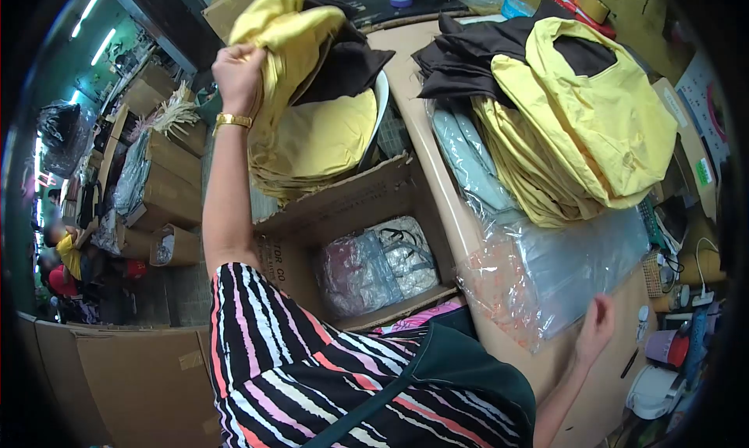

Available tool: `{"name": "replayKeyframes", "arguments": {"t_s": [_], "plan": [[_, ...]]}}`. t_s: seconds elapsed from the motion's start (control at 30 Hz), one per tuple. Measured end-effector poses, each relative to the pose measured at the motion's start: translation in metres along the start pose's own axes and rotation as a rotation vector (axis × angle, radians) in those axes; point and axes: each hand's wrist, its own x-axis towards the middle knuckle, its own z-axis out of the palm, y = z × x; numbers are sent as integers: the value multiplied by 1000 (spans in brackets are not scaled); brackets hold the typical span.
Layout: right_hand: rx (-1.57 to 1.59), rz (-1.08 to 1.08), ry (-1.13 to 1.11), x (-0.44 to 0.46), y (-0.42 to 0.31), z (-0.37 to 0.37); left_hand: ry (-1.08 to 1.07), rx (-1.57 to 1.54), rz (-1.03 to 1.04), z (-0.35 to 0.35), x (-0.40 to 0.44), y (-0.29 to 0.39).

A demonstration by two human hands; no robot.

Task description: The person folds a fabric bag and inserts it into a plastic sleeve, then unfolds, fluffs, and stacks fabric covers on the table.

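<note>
My left hand is raised at the upper left, its fingers closed round the edge of a yellow cloth bag with dark brown fabric beside it. That bag is lifted above a stack of yellow cloth pieces behind the open carton. My right hand is low over the table's right side, fingers curled together, with nothing visible in them. It is nearest to the clear plastic bags lying flat on the table. A second pile of yellow bags with dark lining lies on the table, partly on the plastic.
Plastic-wrapped bundles lie inside an open cardboard carton in front of me. On the right are a white tape roll, a purple cup and a pen. More cartons line the left, where other people sit.
</note>
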Motion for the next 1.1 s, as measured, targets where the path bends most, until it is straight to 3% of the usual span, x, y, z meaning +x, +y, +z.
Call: {"name": "replayKeyframes", "arguments": {"t_s": [0.07, 0.1, 0.2, 0.23, 0.3, 0.4, 0.43, 0.47, 0.5, 0.53, 0.57, 0.6, 0.67, 0.73, 0.83, 0.93, 1.07, 1.1], "plan": [[55, -159, -140, 10, -113, 52, -2, -566, -231, -15, 15, 61], [37, -242, -266, 10, -155, 73, 31, -780, -239, -21, 13, 92], [92, -770, -533, 9, -236, 140, 182, -1010, -246, -38, -17, 166], [1, -904, -479, 3, -257, 161, 193, -740, 5, -43, -31, 168], [-70, -930, -322, -17, -274, 200, 251, -694, 94, -47, -69, 204], [-184, -1048, -27, -4, -272, 213, 186, -1410, -309, -49, -93, 245], [-181, -1122, 84, 5, -270, 210, 147, -1361, -321, -45, -89, 255], [-214, -1118, 112, 17, -271, 197, 142, -1211, -161, -26, -77, 263], [-6, -981, -73, 31, -271, 182, 160, -1064, -7, -7, -65, 272], [204, -830, -246, 43, -276, 166, 31, -1298, -66, 9, -48, 297], [203, -702, -315, 54, -285, 148, -94, -1307, 4, 31, -26, 322], [254, -618, -229, 63, -291, 139, -207, -1309, 79, 51, -2, 349], [153, -677, 235, 104, -287, 141, -323, -1053, 238, 80, 23, 419], [624, -677, 192, 136, -303, 101, -403, -893, 494, 112, 32, 466], [807, -375, 142, 194, -260, 78, -548, -642, 783, 158, 25, 509], [989, -60, 126, 210, -197, 73, -817, -299, 959, 202, -2, 506], [1283, 346, -34, 212, -86, 111, -1244, 317, 986, 285, -76, 439], [1345, 366, -89, 209, -63, 117, -1210, 277, 940, 300, -97, 413]]}}
